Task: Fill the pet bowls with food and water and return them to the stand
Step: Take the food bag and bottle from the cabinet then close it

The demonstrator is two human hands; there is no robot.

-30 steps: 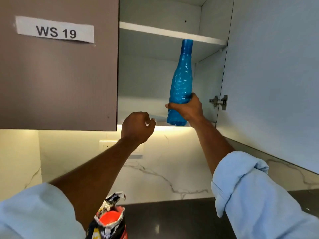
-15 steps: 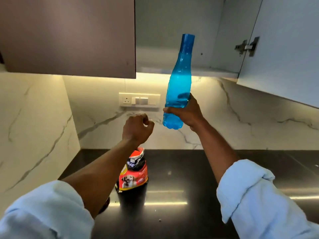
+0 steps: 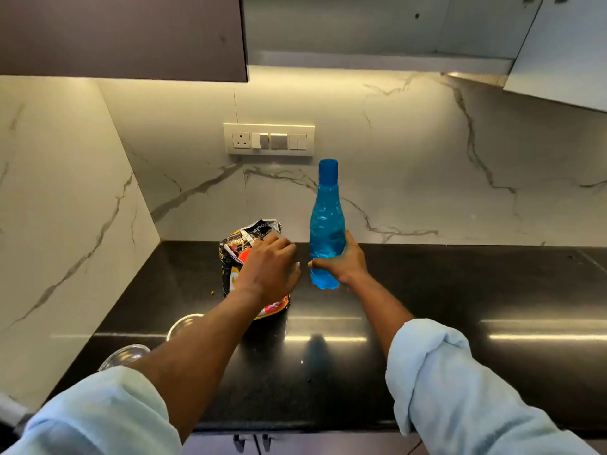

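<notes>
A glossy black table fills a corner walled in white marble with grey veins; light strips glare across the top. A switch plate sits on the back wall, under a dark cupboard whose neighbour stands with its pale door open. The right hand has its grip wrapped round the lower body of a blue bottle, capped and upright near the back edge; whether its base touches the table cannot be told. Just left of it stands an open food bag, and the left hand hovers over its front, grip loosely curled on nothing. Two bowls peek out by the left forearm, toward the table's front left corner, mostly hidden. A few crumbs lie beside the bag
</notes>
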